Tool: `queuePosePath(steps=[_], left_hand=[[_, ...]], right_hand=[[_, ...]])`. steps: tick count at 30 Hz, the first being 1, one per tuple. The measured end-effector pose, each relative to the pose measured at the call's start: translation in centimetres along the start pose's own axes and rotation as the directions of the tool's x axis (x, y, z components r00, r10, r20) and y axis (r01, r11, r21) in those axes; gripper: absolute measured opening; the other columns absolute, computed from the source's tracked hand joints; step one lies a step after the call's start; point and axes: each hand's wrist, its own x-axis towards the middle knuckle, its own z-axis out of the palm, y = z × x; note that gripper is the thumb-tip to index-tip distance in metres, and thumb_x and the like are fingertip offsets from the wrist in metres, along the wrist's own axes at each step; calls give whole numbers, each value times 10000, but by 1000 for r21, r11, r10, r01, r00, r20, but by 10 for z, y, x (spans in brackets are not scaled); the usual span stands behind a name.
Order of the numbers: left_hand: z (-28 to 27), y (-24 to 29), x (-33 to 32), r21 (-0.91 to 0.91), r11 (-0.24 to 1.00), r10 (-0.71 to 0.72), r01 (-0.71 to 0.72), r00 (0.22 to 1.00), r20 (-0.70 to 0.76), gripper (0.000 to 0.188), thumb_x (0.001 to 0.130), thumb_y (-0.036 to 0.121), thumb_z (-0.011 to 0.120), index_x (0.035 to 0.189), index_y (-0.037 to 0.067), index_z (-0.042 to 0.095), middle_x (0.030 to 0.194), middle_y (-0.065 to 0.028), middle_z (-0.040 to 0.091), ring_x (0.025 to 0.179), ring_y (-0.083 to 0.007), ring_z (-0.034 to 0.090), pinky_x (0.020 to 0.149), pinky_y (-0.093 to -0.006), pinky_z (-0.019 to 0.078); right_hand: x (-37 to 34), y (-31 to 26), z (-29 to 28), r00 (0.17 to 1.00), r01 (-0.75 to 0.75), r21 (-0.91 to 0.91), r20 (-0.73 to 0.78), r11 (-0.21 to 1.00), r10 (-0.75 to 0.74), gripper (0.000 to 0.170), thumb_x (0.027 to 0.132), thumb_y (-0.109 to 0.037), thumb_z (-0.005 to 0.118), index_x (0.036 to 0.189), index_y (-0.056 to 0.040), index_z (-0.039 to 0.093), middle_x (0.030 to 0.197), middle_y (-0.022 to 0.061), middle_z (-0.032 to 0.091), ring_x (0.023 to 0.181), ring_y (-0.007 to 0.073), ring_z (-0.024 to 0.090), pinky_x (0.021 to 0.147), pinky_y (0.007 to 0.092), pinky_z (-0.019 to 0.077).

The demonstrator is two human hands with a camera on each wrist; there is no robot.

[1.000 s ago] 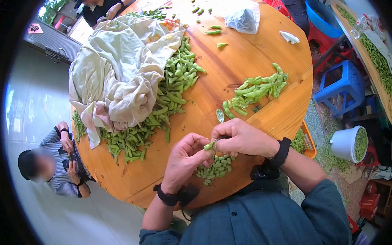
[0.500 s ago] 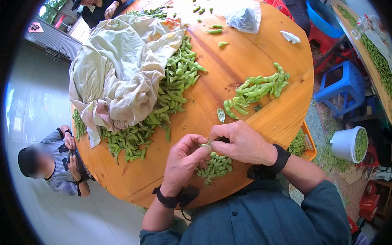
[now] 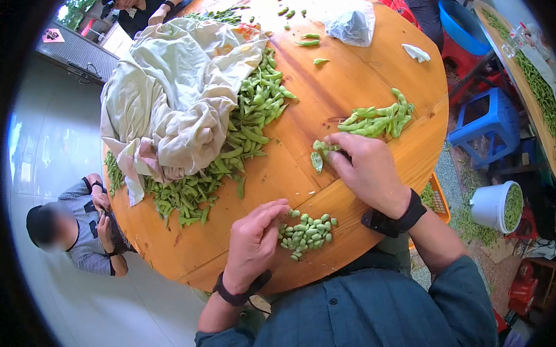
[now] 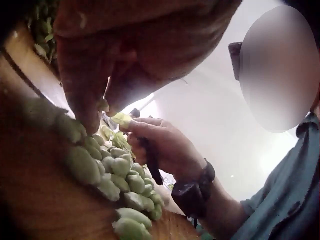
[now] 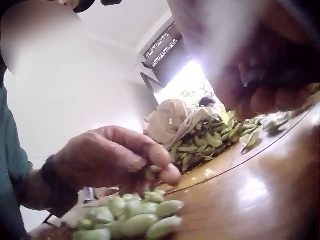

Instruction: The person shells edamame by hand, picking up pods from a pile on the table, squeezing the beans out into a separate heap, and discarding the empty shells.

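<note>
My left hand (image 3: pixel 251 246) is beside a small heap of shelled green beans (image 3: pixel 306 234) near the table's front edge. In the right wrist view, its thumb and finger pinch a small green bean (image 5: pixel 152 171) over the heap. Farther out, my right hand (image 3: pixel 367 170) is low over the table. Its fingertips pinch a pale green bean pod (image 4: pixel 121 119), seen in the left wrist view. A dark, narrow object (image 4: pixel 151 161) lies along the right hand's fingers; its kind is hidden. An opened pod shell (image 3: pixel 316 162) lies just left of these fingertips, with green pods (image 3: pixel 378 121) beyond the hand.
A large mound of pods (image 3: pixel 252 117) lies on the left under a pale cloth (image 3: pixel 170 102). A plastic bag (image 3: pixel 350 23) and a white tissue (image 3: pixel 416 53) are at the back. Two people sit around the table (image 3: pixel 290 174). A blue stool (image 3: pixel 488 123) and white bucket (image 3: pixel 496 207) stand right.
Both hands were together over the heap with a pod between them. The right hand has moved outward to the pods; the left has drawn slightly toward me, uncovering more of the beans.
</note>
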Motion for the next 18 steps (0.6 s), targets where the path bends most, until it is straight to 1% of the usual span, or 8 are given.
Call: queuePosePath(steps=[4, 6, 7, 9, 11, 14, 16, 18], left_hand=[[-15, 3, -15, -28, 999, -41, 40, 999, -33, 205, 884, -82, 591, 1063, -42, 683, 968, -95, 707, 817, -159, 660, 748, -267, 532], [-21, 6, -26, -33, 967, -253, 251, 959, -125, 182, 869, -61, 619, 1038, -35, 682, 949, -110, 700, 775, -167, 646, 708, -285, 525], [-21, 7, -32, -28, 966, -257, 255, 957, -132, 182, 869, -61, 619, 1038, -35, 682, 949, -110, 700, 775, -167, 646, 708, -285, 525], [-20, 9, -41, 178, 951, -221, 252, 959, -175, 135, 849, -19, 670, 984, -28, 670, 877, -108, 671, 729, -171, 631, 675, -295, 518], [-15, 10, -47, 224, 942, -224, 251, 965, -139, 129, 837, 1, 692, 961, -23, 663, 843, -109, 648, 713, -182, 627, 663, -296, 513], [-4, 4, -51, 281, 935, -186, 217, 974, -132, 162, 809, 27, 737, 941, -4, 648, 780, -114, 597, 675, -215, 612, 630, -305, 503], [-5, -2, -53, 391, 910, -104, 137, 989, -104, 193, 793, 15, 742, 961, 0, 646, 771, -122, 587, 669, -224, 611, 627, -303, 498], [-9, 1, -49, 355, 919, -139, 171, 984, -114, 184, 813, 17, 736, 971, -1, 642, 784, -99, 606, 681, -195, 615, 637, -287, 499]], right_hand=[[1, 2, -9, 1000, -23, -136, 10, 990, 25, 112, 879, -144, 642, 911, -44, 605, 838, 161, 670, 772, 357, 668, 662, 467, 517], [3, 1, -12, 999, -30, -157, -15, 987, 28, 116, 878, -145, 643, 887, -44, 587, 819, 162, 661, 765, 358, 665, 656, 469, 513], [3, 1, -12, 998, -41, -184, -44, 982, 33, 127, 877, -146, 644, 863, -44, 570, 800, 164, 651, 759, 358, 662, 650, 471, 510], [5, 2, -16, 999, -53, -193, -20, 980, 50, 125, 873, -137, 642, 879, -40, 564, 795, 171, 647, 758, 364, 659, 649, 470, 508], [5, -2, -18, 998, -69, -209, -1, 975, 70, 127, 870, -128, 641, 895, -36, 557, 790, 178, 643, 758, 371, 657, 648, 470, 507], [1, -8, -15, 999, -45, -87, -9, 995, 45, 115, 861, -74, 611, 934, -20, 542, 800, 205, 632, 771, 390, 650, 666, 474, 506], [-8, -9, -9, 996, 21, 92, 85, 996, -28, 115, 853, -15, 566, 963, -10, 532, 831, 220, 628, 794, 404, 644, 694, 481, 507], [-14, -15, -7, 987, 60, 127, 143, 990, -78, 131, 846, 24, 528, 972, -7, 549, 857, 228, 628, 814, 413, 640, 715, 486, 509]])
